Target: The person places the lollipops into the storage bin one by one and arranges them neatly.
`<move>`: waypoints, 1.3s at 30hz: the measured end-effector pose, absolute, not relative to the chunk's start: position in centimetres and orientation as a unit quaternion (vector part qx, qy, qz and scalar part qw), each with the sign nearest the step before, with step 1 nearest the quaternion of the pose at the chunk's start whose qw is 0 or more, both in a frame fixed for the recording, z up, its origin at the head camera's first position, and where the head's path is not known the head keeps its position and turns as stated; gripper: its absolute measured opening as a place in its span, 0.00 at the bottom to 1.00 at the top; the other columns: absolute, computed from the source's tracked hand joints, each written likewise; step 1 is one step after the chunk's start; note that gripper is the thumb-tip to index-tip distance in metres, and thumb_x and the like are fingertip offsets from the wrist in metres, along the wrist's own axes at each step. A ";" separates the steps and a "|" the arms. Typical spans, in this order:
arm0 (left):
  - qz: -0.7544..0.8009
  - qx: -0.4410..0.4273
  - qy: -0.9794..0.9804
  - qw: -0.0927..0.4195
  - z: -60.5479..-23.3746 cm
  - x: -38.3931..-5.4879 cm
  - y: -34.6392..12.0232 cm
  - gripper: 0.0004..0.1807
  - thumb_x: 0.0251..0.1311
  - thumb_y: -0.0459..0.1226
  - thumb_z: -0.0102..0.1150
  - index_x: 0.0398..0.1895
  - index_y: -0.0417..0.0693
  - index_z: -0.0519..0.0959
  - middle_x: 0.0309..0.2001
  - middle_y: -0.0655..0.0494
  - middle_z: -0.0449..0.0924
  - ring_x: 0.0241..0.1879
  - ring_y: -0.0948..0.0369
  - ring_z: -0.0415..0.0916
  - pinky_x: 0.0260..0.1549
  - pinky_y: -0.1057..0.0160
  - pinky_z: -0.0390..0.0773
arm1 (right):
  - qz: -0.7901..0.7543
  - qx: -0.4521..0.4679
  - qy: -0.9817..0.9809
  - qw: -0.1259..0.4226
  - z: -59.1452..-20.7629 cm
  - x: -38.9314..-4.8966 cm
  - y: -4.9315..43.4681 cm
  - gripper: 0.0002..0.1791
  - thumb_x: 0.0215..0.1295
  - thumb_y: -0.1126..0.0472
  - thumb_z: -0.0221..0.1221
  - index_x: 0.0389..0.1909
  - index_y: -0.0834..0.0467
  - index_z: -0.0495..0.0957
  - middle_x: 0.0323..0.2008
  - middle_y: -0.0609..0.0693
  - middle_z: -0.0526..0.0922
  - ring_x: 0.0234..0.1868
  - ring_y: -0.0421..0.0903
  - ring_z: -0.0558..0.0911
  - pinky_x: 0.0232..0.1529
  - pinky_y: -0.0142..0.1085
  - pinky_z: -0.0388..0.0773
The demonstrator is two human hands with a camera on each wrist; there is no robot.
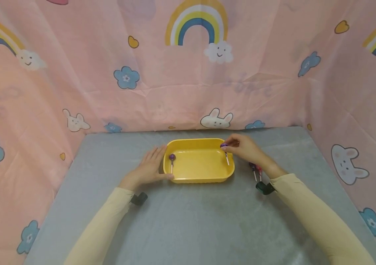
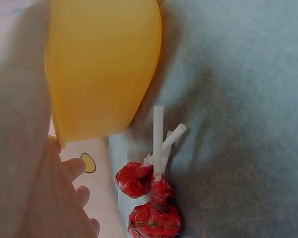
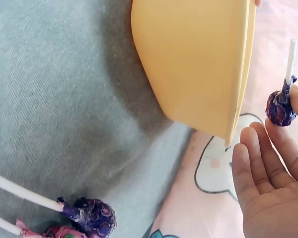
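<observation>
In the head view my right hand (image 1: 248, 150) holds a purple-wrapped lollipop (image 1: 227, 159) over the right end of a yellow tray (image 1: 201, 180), its stick pointing down. The right wrist view shows thumb and index finger pinching its wrapped head (image 3: 280, 109), the other fingers extended. My left hand (image 1: 146, 171) rests against the tray's left end, fingers along the side and thumb at the front rim. Another purple lollipop (image 1: 172, 157) lies inside the tray at the left.
Beside the right forearm lie a purple lollipop (image 3: 97, 218) and a pink one (image 3: 64, 232) on the grey cloth (image 1: 191, 221). Red lollipops (image 2: 155, 220) lie near the tray by the left hand, hidden in the head view. A pink printed curtain (image 1: 174, 99) surrounds the table.
</observation>
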State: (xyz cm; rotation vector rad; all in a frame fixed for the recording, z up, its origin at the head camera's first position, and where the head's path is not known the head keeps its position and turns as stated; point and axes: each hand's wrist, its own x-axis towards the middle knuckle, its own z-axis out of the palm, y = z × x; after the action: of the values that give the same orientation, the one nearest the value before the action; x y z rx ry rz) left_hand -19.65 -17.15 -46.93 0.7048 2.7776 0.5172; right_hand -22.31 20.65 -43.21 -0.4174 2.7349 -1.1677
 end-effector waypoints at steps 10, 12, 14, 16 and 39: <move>0.202 0.222 0.944 0.135 -46.5 -19.6 -17.2 0.65 0.53 0.65 0.63 0.81 0.50 0.34 0.82 0.47 0.38 0.80 0.43 0.32 0.77 0.39 0.38 | -0.390 -0.149 0.906 0.067 -43.1 -22.5 19.4 0.17 0.65 0.48 0.64 0.44 0.56 0.81 0.42 0.53 0.85 0.44 0.49 0.83 0.51 0.46 0.82; 0.205 0.220 0.944 0.135 -46.6 -19.6 -17.3 0.65 0.53 0.65 0.63 0.81 0.50 0.34 0.81 0.47 0.39 0.80 0.43 0.32 0.77 0.39 0.38 | -0.392 -0.150 0.905 0.068 -43.1 -22.5 19.3 0.17 0.65 0.47 0.64 0.45 0.56 0.81 0.42 0.53 0.85 0.44 0.49 0.83 0.52 0.46 0.81; 0.205 0.219 0.944 0.136 -46.7 -19.7 -17.3 0.65 0.53 0.65 0.63 0.81 0.51 0.34 0.81 0.47 0.39 0.80 0.43 0.32 0.77 0.39 0.38 | -0.396 -0.149 0.903 0.072 -43.2 -22.5 19.1 0.17 0.64 0.47 0.65 0.45 0.55 0.81 0.42 0.52 0.85 0.44 0.49 0.83 0.53 0.47 0.81; 0.207 0.219 0.944 0.135 -46.6 -19.6 -17.2 0.65 0.53 0.65 0.64 0.81 0.51 0.34 0.81 0.47 0.40 0.80 0.43 0.33 0.77 0.39 0.39 | -0.404 -0.151 0.899 0.076 -43.2 -22.5 19.0 0.16 0.64 0.48 0.65 0.44 0.55 0.81 0.41 0.53 0.85 0.43 0.50 0.83 0.52 0.47 0.81; 0.217 0.199 0.943 0.152 -46.6 -19.3 -16.9 0.64 0.52 0.64 0.65 0.81 0.57 0.33 0.81 0.48 0.41 0.81 0.45 0.33 0.77 0.38 0.40 | -0.405 -0.154 0.898 0.084 -43.6 -22.9 15.4 0.13 0.63 0.52 0.66 0.41 0.57 0.82 0.41 0.53 0.86 0.42 0.49 0.83 0.51 0.43 0.83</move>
State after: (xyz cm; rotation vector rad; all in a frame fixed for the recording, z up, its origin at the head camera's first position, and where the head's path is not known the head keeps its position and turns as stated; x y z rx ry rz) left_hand -19.27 -16.89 -46.63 0.5715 2.7077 0.6229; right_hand -22.88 15.36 -43.57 -0.4587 2.6775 -1.2071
